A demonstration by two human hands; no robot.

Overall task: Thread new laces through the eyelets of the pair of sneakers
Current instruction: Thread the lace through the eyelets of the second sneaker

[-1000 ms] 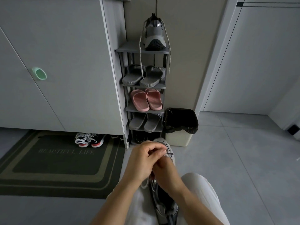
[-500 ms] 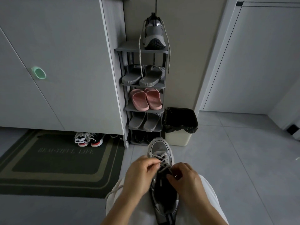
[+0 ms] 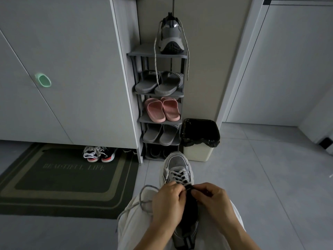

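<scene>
Grey sneaker [image 3: 177, 170] is laid lengthwise on the lap, toe pointed away toward the shoe rack [image 3: 134, 54], heel at the bottom edge of the view. The lower eyelets are crossed with a grey lace [image 3: 177, 175]; the upper rows are hidden by the hands. Left hand [image 3: 168, 202] is curled, thumb and forefinger pinched on the lace at the top of the visible lacing. Right hand [image 3: 215, 201] is curled likewise, with its fingertips [image 3: 195, 192] closed on what looks like the lace's dark tip, almost touching the left hand. Which eyelet is being worked cannot be told. A slack length of lace is looped over the left thigh, on light trousers [image 3: 133, 219].

Second sneaker [image 3: 171, 36] is stood on the rack's top shelf, sole toward the camera, leaned on the wall. Its loose laces [image 3: 155, 65] are hung down both sides, the left one reaching the grey slippers [image 3: 158, 82] one shelf down. Pink slippers [image 3: 163, 110] are kept below those, another grey pair [image 3: 160, 135] below that. A bin [image 3: 198, 156] lined with a black bag is set on the floor just right of the rack. Left of the rack — a dark doormat [image 3: 63, 179] and a black-and-white pair of trainers [image 3: 99, 154] tucked under a cabinet [image 3: 81, 69] with a green handle [image 3: 43, 80].
</scene>
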